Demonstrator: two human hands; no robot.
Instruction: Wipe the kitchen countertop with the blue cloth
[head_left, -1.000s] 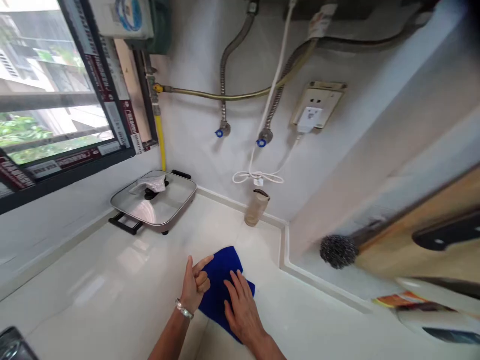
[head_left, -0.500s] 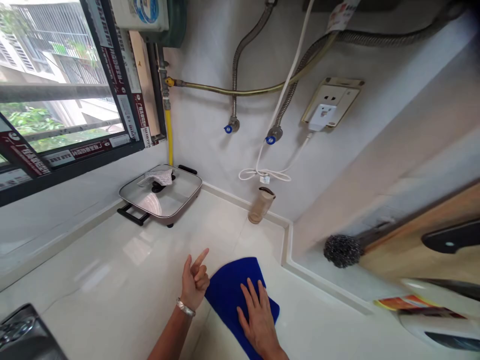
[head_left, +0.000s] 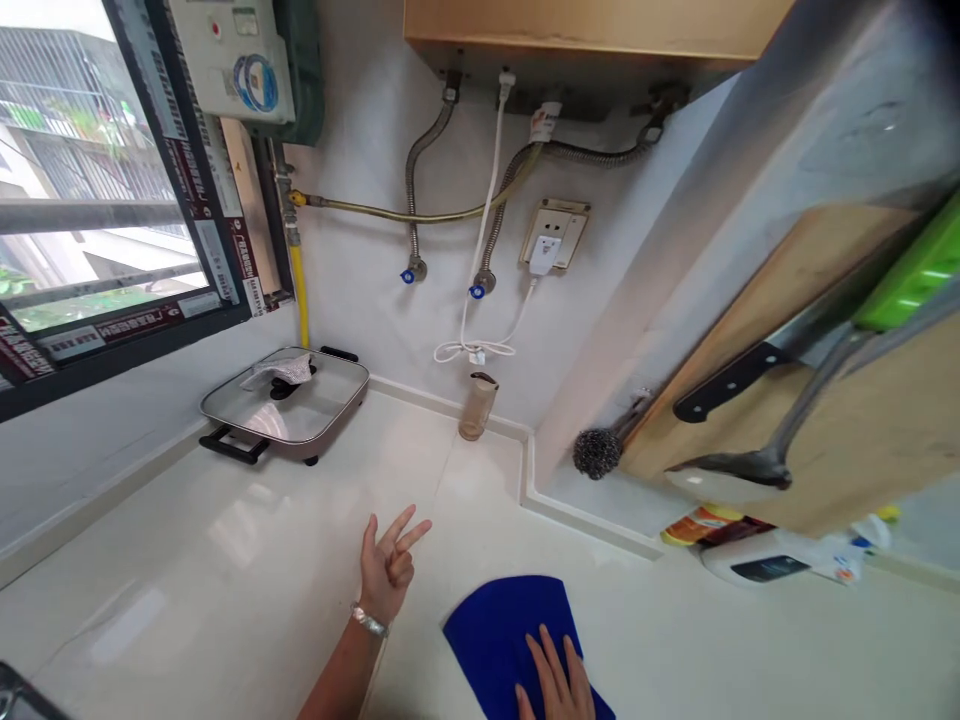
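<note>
A blue cloth (head_left: 495, 630) lies spread on the white countertop (head_left: 300, 560), its lower part cut off by the bottom of the view. My right hand (head_left: 561, 680) rests flat on the cloth with fingers stretched out; its wrist is out of view. To the left, my left hand (head_left: 388, 568) is raised above the counter, holding nothing. Two of its fingers and the thumb are extended and the others curled. A silvery band (head_left: 370, 620) circles that wrist.
An electric pan (head_left: 300, 410) with a glass lid stands in the left corner. A brownish clear pitcher (head_left: 478, 408) is by the back wall. On the right are a steel-wool scrubber (head_left: 597, 453), a cutting board (head_left: 840, 440), a knife (head_left: 731, 382), a ladle (head_left: 750, 470) and a white bottle (head_left: 772, 560).
My right hand and the cloth have shifted down and right in view, away from my left hand. Another left finger has straightened. The camera has turned up and to the right.
</note>
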